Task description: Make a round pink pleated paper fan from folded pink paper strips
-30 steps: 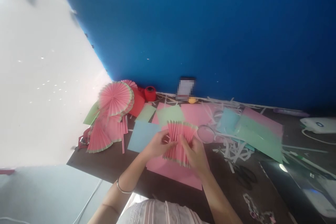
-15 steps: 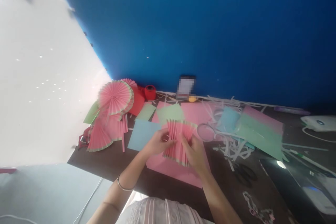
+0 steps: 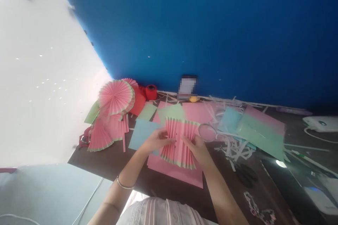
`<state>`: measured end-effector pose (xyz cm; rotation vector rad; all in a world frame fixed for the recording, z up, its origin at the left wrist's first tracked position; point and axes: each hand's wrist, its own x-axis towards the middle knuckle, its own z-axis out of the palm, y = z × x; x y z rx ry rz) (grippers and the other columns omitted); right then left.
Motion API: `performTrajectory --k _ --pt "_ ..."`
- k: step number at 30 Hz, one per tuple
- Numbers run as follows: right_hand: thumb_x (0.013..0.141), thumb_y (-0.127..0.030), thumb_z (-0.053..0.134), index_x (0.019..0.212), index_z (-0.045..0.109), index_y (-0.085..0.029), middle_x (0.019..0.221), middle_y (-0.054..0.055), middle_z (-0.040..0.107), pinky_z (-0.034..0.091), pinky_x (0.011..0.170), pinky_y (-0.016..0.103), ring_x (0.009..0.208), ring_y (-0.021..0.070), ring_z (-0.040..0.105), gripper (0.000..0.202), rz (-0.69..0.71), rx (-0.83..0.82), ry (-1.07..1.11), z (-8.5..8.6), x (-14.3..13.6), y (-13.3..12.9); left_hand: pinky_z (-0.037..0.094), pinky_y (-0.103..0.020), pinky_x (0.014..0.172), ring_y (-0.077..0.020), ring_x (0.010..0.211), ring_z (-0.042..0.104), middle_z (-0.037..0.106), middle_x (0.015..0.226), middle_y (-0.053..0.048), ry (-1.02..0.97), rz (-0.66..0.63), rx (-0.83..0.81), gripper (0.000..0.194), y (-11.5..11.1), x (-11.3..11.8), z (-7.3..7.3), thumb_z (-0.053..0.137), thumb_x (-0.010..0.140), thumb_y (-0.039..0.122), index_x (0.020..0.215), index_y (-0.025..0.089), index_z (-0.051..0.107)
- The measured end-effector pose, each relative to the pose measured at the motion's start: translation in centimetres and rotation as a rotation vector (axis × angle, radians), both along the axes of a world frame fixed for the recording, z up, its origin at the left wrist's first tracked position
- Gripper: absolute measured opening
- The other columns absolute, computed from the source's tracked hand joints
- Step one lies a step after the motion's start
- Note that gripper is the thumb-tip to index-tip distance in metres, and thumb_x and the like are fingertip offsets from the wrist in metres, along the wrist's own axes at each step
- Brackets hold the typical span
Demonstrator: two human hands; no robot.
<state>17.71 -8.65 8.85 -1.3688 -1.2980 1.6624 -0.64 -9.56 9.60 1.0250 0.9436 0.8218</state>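
Note:
Between my hands is a pleated pink paper fan with pale green edges, held above a sheet of pink paper. My left hand grips its left side, the thumb lying across the folds. On the opposite side my right hand pinches the pleats, thumb on the front. The middle of the fan is drawn narrower than its flared upper and lower edges. Fingers behind the paper are hidden. A light blue sheet lies just beyond my left hand.
Finished round paper fans are piled at the left, near a red tape roll. White paper strips, a roll of clear tape, black scissors and a beaded chain lie right. A blue wall stands behind the table.
The fan's pleats have spread wider, its lower edge reaching further left and right. My hands have moved slightly apart, both still holding it.

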Motion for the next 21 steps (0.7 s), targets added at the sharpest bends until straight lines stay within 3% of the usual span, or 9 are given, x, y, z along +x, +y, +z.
performTrajectory --k 7,21 --pt "0.075 -0.047 0.065 0.107 0.062 -0.017 0.094 0.009 0.070 0.053 0.077 0.037 0.089 0.0255 0.066 0.044 0.054 -0.185 0.211 -0.08 0.41 0.57 0.050 -0.039 0.086 -0.0241 0.096 0.062 0.065 0.108 -0.011 0.032 -0.024 0.004 0.044 0.09 -0.33 -0.64 0.067 0.074 0.042 0.109 0.017 0.064" --pt "0.075 -0.044 0.065 0.116 0.059 -0.017 0.099 0.010 0.070 0.052 0.079 0.039 0.096 0.0283 0.064 0.049 0.069 -0.164 0.181 0.20 -0.07 0.37 0.052 -0.037 0.082 -0.0229 0.094 0.062 0.063 0.110 -0.011 0.039 -0.002 0.014 0.045 -0.16 0.37 -0.60 0.070 0.072 0.039 0.110 0.017 0.062"
